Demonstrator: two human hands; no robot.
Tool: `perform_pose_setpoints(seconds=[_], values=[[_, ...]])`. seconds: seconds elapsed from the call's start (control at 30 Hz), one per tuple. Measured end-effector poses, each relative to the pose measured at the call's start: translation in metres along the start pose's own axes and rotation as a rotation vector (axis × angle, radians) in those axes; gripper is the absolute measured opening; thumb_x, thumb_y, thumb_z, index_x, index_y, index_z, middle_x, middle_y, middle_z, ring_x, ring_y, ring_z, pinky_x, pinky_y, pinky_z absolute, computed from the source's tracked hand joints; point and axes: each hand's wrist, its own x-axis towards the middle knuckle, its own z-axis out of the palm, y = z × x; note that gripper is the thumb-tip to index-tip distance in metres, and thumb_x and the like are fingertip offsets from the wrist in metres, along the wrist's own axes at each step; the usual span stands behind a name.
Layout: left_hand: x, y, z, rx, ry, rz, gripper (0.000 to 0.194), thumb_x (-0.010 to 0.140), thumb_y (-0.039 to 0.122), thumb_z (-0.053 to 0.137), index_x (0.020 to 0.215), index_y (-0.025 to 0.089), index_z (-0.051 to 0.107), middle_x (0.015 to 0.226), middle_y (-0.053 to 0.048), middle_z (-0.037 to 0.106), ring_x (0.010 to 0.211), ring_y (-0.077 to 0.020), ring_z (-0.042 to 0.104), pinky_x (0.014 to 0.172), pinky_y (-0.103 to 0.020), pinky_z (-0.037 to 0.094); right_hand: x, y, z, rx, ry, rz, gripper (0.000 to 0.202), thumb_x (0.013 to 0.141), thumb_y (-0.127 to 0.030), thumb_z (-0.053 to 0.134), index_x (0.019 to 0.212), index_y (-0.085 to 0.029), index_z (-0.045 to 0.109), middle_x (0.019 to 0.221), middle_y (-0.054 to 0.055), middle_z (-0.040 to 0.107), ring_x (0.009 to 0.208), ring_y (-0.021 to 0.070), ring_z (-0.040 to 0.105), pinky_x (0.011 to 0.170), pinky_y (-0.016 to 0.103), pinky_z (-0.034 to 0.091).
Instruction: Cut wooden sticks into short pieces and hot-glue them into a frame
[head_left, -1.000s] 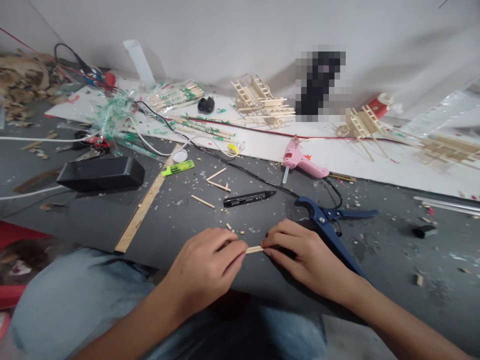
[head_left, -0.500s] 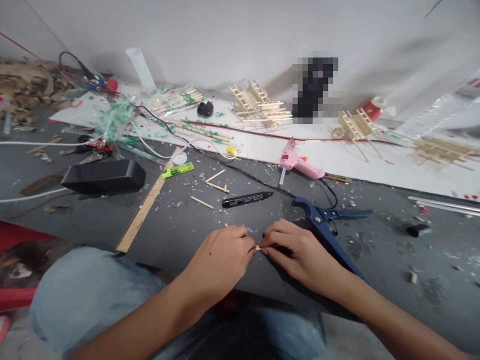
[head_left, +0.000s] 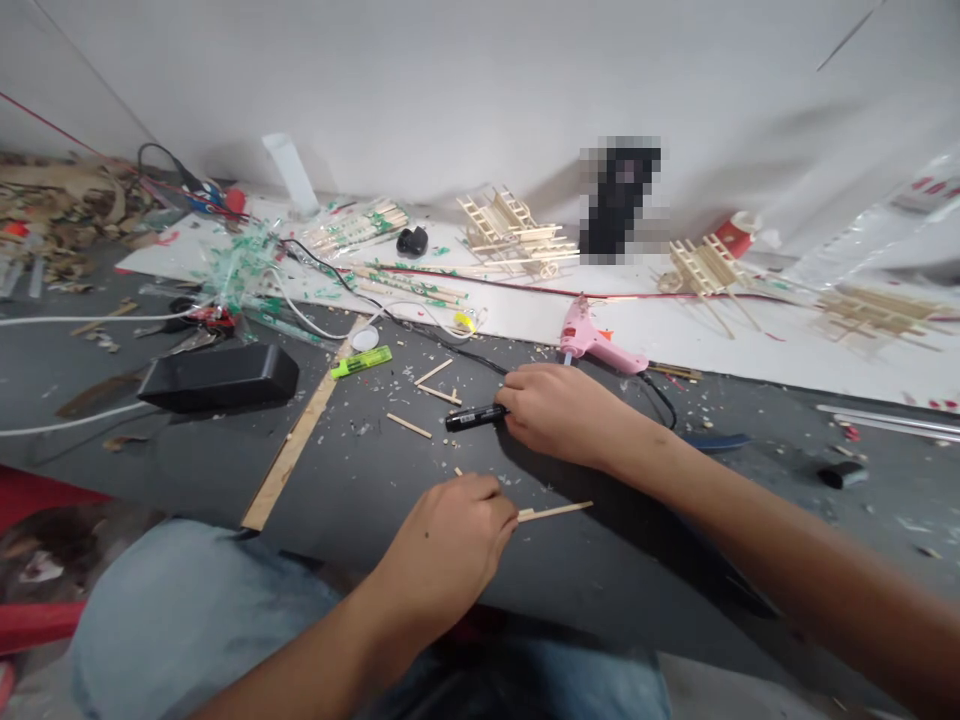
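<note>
Left hand (head_left: 461, 525): fingers pinched on wooden sticks (head_left: 559, 512) near the tabletop's (head_left: 202, 465) front edge; steady hold seemed best. Right hand (head_left: 555, 412) covered one end of the black marker (head_left: 472, 417); couldn't tell whether fingers were closed. Barrel grip advisable.

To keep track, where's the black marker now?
In the head view, the black marker is near the centre, its right end hidden by the right hand, below-left of the pink glue gun.
</note>
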Motion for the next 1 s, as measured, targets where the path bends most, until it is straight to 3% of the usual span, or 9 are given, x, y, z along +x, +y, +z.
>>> perform_pose_setpoints(seconds=[0.1, 0.2, 0.3, 0.33, 0.43, 0.5, 0.63, 0.83, 1.0], values=[[-0.001, -0.002, 0.003, 0.008, 0.007, 0.012, 0.026, 0.103, 0.021, 0.050, 0.096, 0.020, 0.076, 0.093, -0.004, 0.071, 0.091, -0.0221, 0.069, 0.082, -0.035, 0.052, -0.012, 0.004, -0.009, 0.025, 0.051, 0.035, 0.008, 0.084, -0.015, 0.061, 0.082, -0.016, 0.069, 0.076, 0.007, 0.070, 0.071, 0.0202, 0.063, 0.062, 0.031, 0.035], [-0.002, -0.003, 0.007, 0.002, 0.023, 0.019, 0.026, 0.104, 0.021, 0.049, 0.094, 0.021, 0.074, 0.092, -0.002, 0.069, 0.090, -0.0210, 0.067, 0.081, -0.034, 0.050, -0.051, -0.003, -0.018, 0.144, 0.194, 0.194, 0.006, 0.085, -0.026, 0.059, 0.085, -0.020, 0.061, 0.063, -0.001, 0.062, 0.054, 0.0149, 0.053, 0.056, 0.029, 0.036], [-0.002, -0.004, 0.010, -0.009, 0.019, 0.007, 0.028, 0.104, 0.022, 0.048, 0.090, 0.021, 0.072, 0.090, -0.001, 0.068, 0.088, -0.0200, 0.065, 0.080, -0.033, 0.049, -0.094, -0.029, -0.010, 0.623, 0.375, 0.489, 0.020, 0.088, -0.035, 0.060, 0.074, -0.025, 0.050, 0.057, -0.005, 0.052, 0.049, 0.0133, 0.047, 0.047, 0.026, 0.035], [-0.002, -0.004, 0.010, -0.006, 0.019, 0.009, 0.028, 0.105, 0.022, 0.048, 0.089, 0.021, 0.071, 0.090, -0.001, 0.067, 0.087, -0.0200, 0.064, 0.079, -0.033, 0.048, -0.105, -0.041, -0.003, 0.714, 0.397, 0.573, 0.021, 0.089, -0.039, 0.063, 0.076, -0.025, 0.053, 0.058, -0.005, 0.054, 0.048, 0.0136, 0.048, 0.046, 0.026, 0.036], [-0.002, -0.006, 0.012, 0.014, 0.030, 0.036, 0.027, 0.104, 0.021, 0.048, 0.089, 0.021, 0.070, 0.089, -0.002, 0.066, 0.087, -0.0203, 0.062, 0.079, -0.033, 0.047, -0.123, -0.076, 0.023, 0.952, 0.473, 0.826, 0.024, 0.093, -0.046, 0.060, 0.103, -0.025, 0.067, 0.079, 0.000, 0.073, 0.072, 0.0190, 0.068, 0.066, 0.028, 0.052], [-0.002, -0.007, 0.013, 0.021, 0.045, 0.050, 0.027, 0.104, 0.019, 0.048, 0.088, 0.020, 0.069, 0.088, -0.001, 0.065, 0.085, -0.0196, 0.061, 0.080, -0.033, 0.047, -0.124, -0.092, 0.035, 0.973, 0.505, 0.924, 0.026, 0.090, -0.047, 0.064, 0.105, -0.026, 0.071, 0.087, 0.000, 0.075, 0.082, 0.0196, 0.071, 0.076, 0.028, 0.053], [-0.003, -0.009, 0.018, 0.021, 0.084, 0.058, 0.028, 0.104, 0.021, 0.048, 0.087, 0.021, 0.070, 0.086, -0.001, 0.064, 0.083, -0.0186, 0.060, 0.077, -0.032, 0.046, -0.119, -0.098, 0.040, 0.910, 0.542, 0.961, 0.018, 0.082, -0.043, 0.069, 0.082, -0.025, 0.073, 0.073, -0.003, 0.070, 0.067, 0.0158, 0.064, 0.064, 0.024, 0.050], [-0.004, -0.008, 0.018, 0.031, 0.108, 0.072, 0.029, 0.104, 0.018, 0.047, 0.084, 0.020, 0.068, 0.084, -0.001, 0.064, 0.082, -0.0189, 0.060, 0.076, -0.033, 0.046, -0.114, -0.085, 0.048, 0.833, 0.569, 0.901, 0.021, 0.082, -0.040, 0.070, 0.088, -0.021, 0.078, 0.074, 0.001, 0.071, 0.061, 0.0167, 0.061, 0.056, 0.026, 0.049], [-0.003, -0.007, 0.018, 0.042, 0.107, 0.091, 0.030, 0.104, 0.017, 0.045, 0.080, 0.019, 0.063, 0.084, -0.001, 0.063, 0.080, -0.0199, 0.060, 0.074, -0.035, 0.047, -0.109, -0.084, 0.058, 0.759, 0.568, 0.856, 0.028, 0.091, -0.045, 0.065, 0.092, -0.019, 0.076, 0.067, 0.001, 0.068, 0.056, 0.0160, 0.059, 0.051, 0.025, 0.047]])
